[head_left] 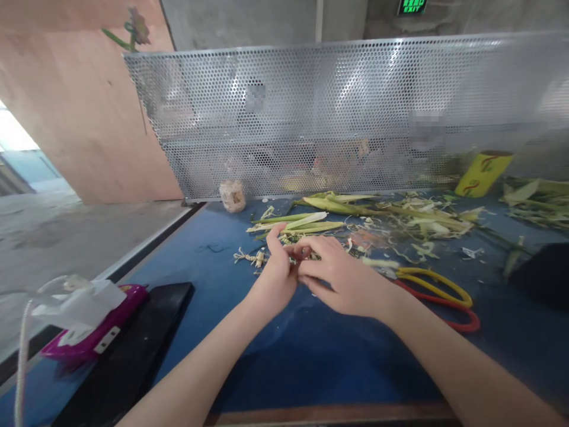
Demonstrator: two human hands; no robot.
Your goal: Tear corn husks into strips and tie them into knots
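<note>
My left hand (276, 274) and my right hand (340, 274) meet over the blue table (311, 356), fingertips pinched together on a small greenish piece of plant leaf (299, 255). Most of that piece is hidden by my fingers. Just beyond my hands lie long green and pale leaf strips (302, 224). A small knotted straw-coloured bundle (251, 258) sits left of my left hand.
Scissors with yellow and red handles (438, 290) lie right of my right hand. A heap of leaf scraps (418, 219) spreads toward a yellow cup (482, 173). A perforated metal screen (338, 112) stands behind. A magenta device (95, 332) and black tray (133, 350) sit at left.
</note>
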